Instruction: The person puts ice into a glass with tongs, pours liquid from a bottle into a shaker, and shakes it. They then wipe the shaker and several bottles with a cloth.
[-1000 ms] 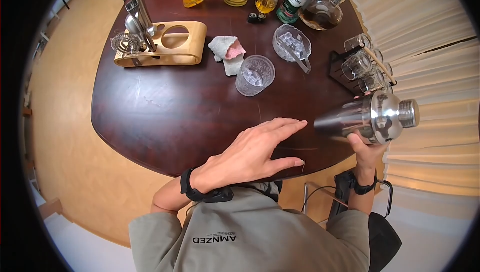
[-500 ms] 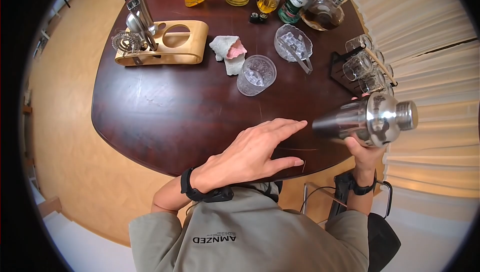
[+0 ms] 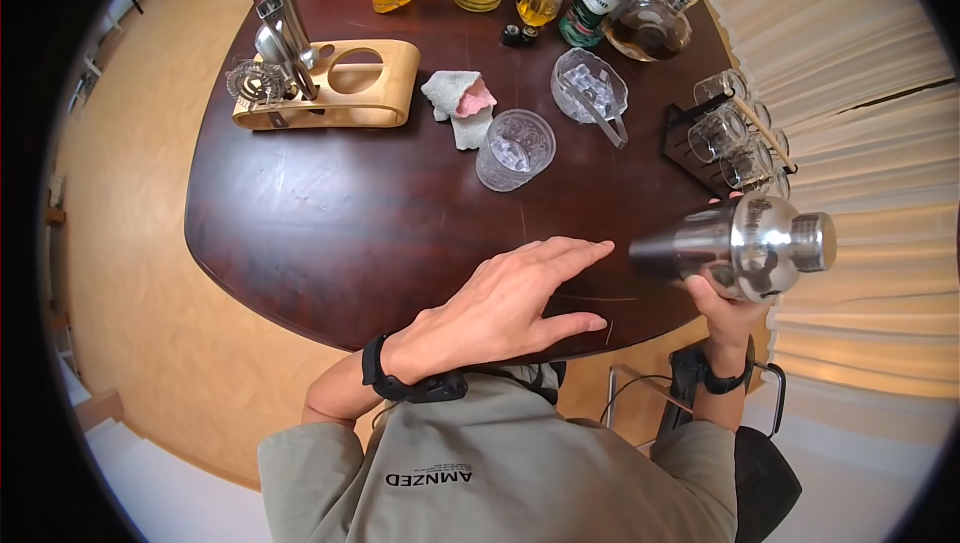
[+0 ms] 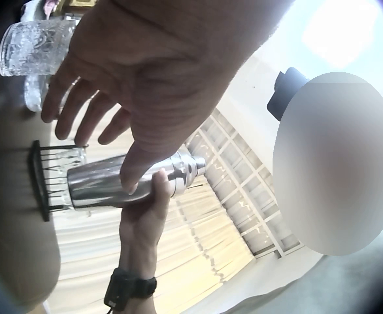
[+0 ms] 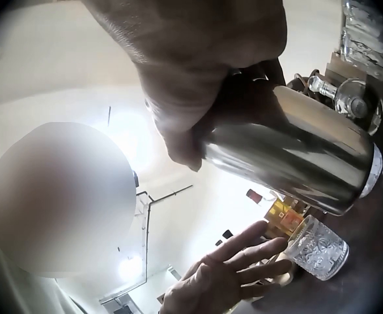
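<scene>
Over the dark tabletop (image 3: 330, 213), the person's left hand (image 3: 490, 308) is spread wide, holding nothing, while the right hand (image 3: 735, 315) grips the capped steel shaker (image 3: 762, 233). Right hand and shaker have just shifted slightly toward the body; the shaker remains held, well apart from the patterned glass (image 3: 515, 151)

The metal cocktail shaker (image 3: 735, 245) is brought slightly nearer the body by the right hand (image 3: 730, 311). It is held a little farther from the glass rack (image 3: 762, 130).
</scene>
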`<state>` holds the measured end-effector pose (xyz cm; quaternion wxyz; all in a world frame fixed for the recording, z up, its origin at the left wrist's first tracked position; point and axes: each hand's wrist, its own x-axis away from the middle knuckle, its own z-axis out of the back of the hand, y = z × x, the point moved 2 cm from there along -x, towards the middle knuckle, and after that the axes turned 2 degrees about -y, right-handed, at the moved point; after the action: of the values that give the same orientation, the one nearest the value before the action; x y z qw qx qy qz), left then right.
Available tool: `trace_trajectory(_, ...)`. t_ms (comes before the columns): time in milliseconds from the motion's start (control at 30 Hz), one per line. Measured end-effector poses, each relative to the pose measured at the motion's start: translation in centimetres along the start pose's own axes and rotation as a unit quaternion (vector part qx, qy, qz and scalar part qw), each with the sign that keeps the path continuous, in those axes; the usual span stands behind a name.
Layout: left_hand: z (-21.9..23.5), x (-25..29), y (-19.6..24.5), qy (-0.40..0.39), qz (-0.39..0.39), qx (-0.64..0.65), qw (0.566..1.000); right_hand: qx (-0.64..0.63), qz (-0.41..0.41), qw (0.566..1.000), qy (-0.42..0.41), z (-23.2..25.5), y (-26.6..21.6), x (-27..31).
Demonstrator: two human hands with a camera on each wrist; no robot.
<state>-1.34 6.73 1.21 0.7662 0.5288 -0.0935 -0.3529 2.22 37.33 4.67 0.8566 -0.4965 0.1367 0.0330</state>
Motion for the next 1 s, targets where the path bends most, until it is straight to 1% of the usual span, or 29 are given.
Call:
trace_trajectory(33, 0.1, 0.0, 0.2, -0.001, 0.000, 0.000, 1.000, 0.000, 0.000, 1.000, 0.001, -0.5, -0.7, -0.3)
trace_trajectory(67, 0.4, -0.1, 0.5, -0.010, 0.016, 0.017, 1.000, -0.120, 0.026, 0.992, 0.004, -1.6, -2.0, -1.2)
trace_trajectory(100, 0.6, 0.0, 0.7, -0.020, 0.034, 0.034, 0.999, -0.239, 0.052, 0.970, 0.007, -2.2, -2.7, -1.6)
trace_trajectory(133, 0.4, 0.0, 0.5, -0.019, 0.034, 0.034, 0.999, -0.177, 0.015, 0.983, -0.040, -1.6, -2.5, -1.4)
trace_trajectory(167, 0.2, -0.1, 0.2, -0.006, 0.020, 0.016, 1.000, -0.177, 0.015, 0.983, -0.040, -1.5, -2.3, -1.2)
trace_trajectory(233, 0.2, -0.1, 0.3, 0.006, 0.004, -0.001, 1.000, -0.077, 0.001, 0.997, -0.031, -1.5, -2.6, -0.9)
trace_trajectory(267, 0.4, -0.1, 0.6, -0.006, 0.017, 0.018, 1.000, -0.184, 0.024, 0.981, -0.058, -1.8, -2.3, -1.3)
trace_trajectory(300, 0.5, -0.1, 0.7, -0.017, 0.030, 0.035, 0.999, -0.257, 0.023, 0.965, -0.054, -1.9, -2.3, -1.5)
trace_trajectory(367, 0.2, 0.0, 0.1, -0.003, 0.018, 0.016, 1.000, -0.145, 0.038, 0.988, -0.026, -2.0, -2.7, -1.1)
trace_trajectory(400, 0.0, 0.1, 0.0, 0.008, 0.005, -0.002, 1.000, -0.144, 0.036, 0.989, -0.025, -2.0, -2.6, -1.0)
trace_trajectory(467, 0.4, 0.0, 0.4, 0.000, 0.013, 0.016, 1.000, -0.224, 0.061, 0.971, -0.060, -2.8, -3.5, -1.9)
trace_trajectory(500, 0.6, 0.0, 0.5, -0.008, 0.024, 0.033, 0.999, -0.286, 0.048, 0.957, 0.015, -3.8, -4.1, -1.9)
trace_trajectory(567, 0.5, 0.0, 0.3, -0.003, 0.024, 0.023, 0.999, -0.154, 0.059, 0.986, 0.001, -3.2, -3.5, -1.2)
trace_trajectory(600, 0.4, 0.0, 0.3, -0.001, 0.023, 0.014, 1.000, -0.153, 0.057, 0.987, 0.002, -3.1, -3.5, -1.1)
trace_trajectory(667, 0.5, 0.0, 0.4, -0.005, 0.023, 0.025, 0.999, -0.249, 0.036, 0.968, -0.017, -3.3, -3.5, -1.4)
trace_trajectory(700, 0.6, 0.0, 0.5, -0.010, 0.024, 0.035, 0.999, -0.251, 0.037, 0.967, -0.018, -3.3, -3.4, -1.6)
trace_trajectory(767, 0.5, 0.1, 0.3, -0.005, 0.027, 0.029, 0.999, -0.115, 0.054, 0.992, -0.003, -3.0, -3.4, -1.2)
trace_trajectory(800, 0.3, 0.1, 0.2, -0.001, 0.027, 0.023, 0.999, -0.078, 0.046, 0.995, -0.029, -2.0, -2.1, -0.6)
trace_trajectory(833, 0.3, 0.1, 0.1, 0.001, 0.027, 0.022, 0.999, -0.079, 0.048, 0.995, -0.031, -2.3, -2.3, -0.8)
trace_trajectory(867, 0.3, 0.1, 0.0, 0.001, 0.019, 0.023, 1.000, -0.178, 0.028, 0.982, -0.062, -2.9, -2.7, -1.1)
trace_trajectory(900, 0.3, 0.1, 0.0, 0.002, 0.011, 0.023, 1.000, -0.273, 0.006, 0.957, -0.093, -3.3, -2.9, -1.3)
trace_trajectory(933, 0.4, 0.0, 0.1, 0.004, 0.012, 0.023, 1.000, -0.293, 0.017, 0.948, -0.124, -3.7, -2.9, -1.5)
trace_trajectory(967, 0.5, -0.2, 0.4, 0.016, 0.010, 0.015, 1.000, -0.299, -0.029, 0.943, -0.143, -3.8, -3.7, -1.1)
trace_trajectory(1000, 0.5, -0.3, 0.6, 0.027, 0.008, 0.007, 1.000, -0.315, -0.012, 0.938, -0.146, -4.6, -3.8, -1.1)
